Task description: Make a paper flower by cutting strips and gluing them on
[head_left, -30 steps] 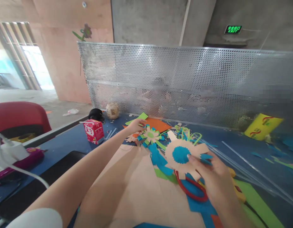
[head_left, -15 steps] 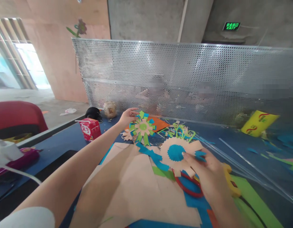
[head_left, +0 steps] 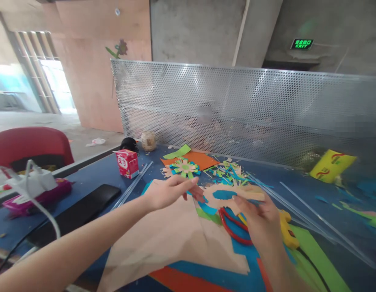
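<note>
— Two hands in view, both mine. The right hand (head_left: 261, 217) pinches the near edge of a tan paper flower with a blue centre (head_left: 227, 194), fingers closed on it; the flower lies tilted almost flat, just beyond the knuckles.

— And the left?

— The left hand (head_left: 168, 191) hovers to the left of that flower, fingers loosely spread and holding nothing. Its fingertips (head_left: 194, 190) come close to the flower's left petals; I cannot tell whether they touch.

— What lies under the hands?

— I note a large tan paper sheet (head_left: 163, 239) below the left hand, spread over blue and orange sheets. Red-handled scissors (head_left: 233, 227) lie directly beneath the right hand, and a yellow glue gun (head_left: 287, 229) sits just to its right, on a green sheet (head_left: 316, 259).

— Farther out?

— Beyond the left hand, a finished green, tan and blue flower (head_left: 184, 167) rests on the blue table (head_left: 93, 178) beside an orange sheet (head_left: 200, 159). Well to the left of that hand stand a red carton (head_left: 127, 163) and a black phone (head_left: 84, 205). Clear rods (head_left: 310, 217) run off past the right hand.
</note>
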The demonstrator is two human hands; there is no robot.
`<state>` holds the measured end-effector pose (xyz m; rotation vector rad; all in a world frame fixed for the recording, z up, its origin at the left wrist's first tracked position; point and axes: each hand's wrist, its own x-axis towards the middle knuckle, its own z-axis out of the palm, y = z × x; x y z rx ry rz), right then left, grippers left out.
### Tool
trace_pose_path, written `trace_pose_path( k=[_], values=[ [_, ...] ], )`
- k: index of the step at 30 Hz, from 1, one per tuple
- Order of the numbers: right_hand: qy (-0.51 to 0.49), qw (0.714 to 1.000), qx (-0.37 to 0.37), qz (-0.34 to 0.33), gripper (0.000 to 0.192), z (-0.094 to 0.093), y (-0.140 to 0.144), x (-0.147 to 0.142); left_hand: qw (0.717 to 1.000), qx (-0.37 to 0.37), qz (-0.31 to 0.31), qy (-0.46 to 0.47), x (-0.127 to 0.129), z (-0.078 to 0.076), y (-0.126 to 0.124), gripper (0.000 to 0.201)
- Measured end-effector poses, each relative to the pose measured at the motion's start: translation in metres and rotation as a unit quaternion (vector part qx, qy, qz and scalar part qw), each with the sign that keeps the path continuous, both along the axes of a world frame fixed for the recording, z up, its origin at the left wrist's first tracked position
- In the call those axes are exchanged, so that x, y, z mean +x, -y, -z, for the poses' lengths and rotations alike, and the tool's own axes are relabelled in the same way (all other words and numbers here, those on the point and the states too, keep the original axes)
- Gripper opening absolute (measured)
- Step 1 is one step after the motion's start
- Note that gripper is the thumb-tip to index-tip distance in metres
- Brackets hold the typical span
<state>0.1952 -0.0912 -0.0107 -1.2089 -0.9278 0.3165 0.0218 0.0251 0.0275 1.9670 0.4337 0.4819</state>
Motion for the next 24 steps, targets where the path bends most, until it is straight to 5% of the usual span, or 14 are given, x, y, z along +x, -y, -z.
trace_pose_path(
  k=[4, 9, 12, 14, 18, 24],
  values=[
    [0.011, 0.996, 0.047, -0.074, 0.008, 0.007, -0.002, 0.006, 1.0, -0.019, -0.023, 0.001, -0.003, 0.013, 0.014, 0.046],
    [-0.075, 0.988, 0.125, -0.047, 0.015, 0.016, -0.011, 0.023, 0.99, 0.038, -0.135, -0.023, -0.002, 0.029, -0.02, 0.024],
    [-0.067, 0.98, 0.141, -0.119, 0.016, 0.015, -0.012, 0.028, 0.983, -0.015, -0.184, -0.013, -0.007, 0.035, -0.039, 0.021],
    [-0.044, 0.97, 0.143, -0.193, 0.013, 0.013, -0.011, 0.029, 0.982, -0.034, -0.184, -0.019, -0.012, 0.037, -0.045, 0.02],
    [0.03, 0.942, 0.155, -0.297, 0.014, 0.011, -0.008, 0.029, 0.981, 0.061, -0.167, -0.071, -0.016, 0.042, -0.047, 0.015],
    [0.078, 0.94, 0.124, -0.308, 0.026, 0.01, -0.002, 0.026, 0.991, 0.051, -0.123, -0.013, -0.012, 0.041, -0.032, 0.019]
  ],
)
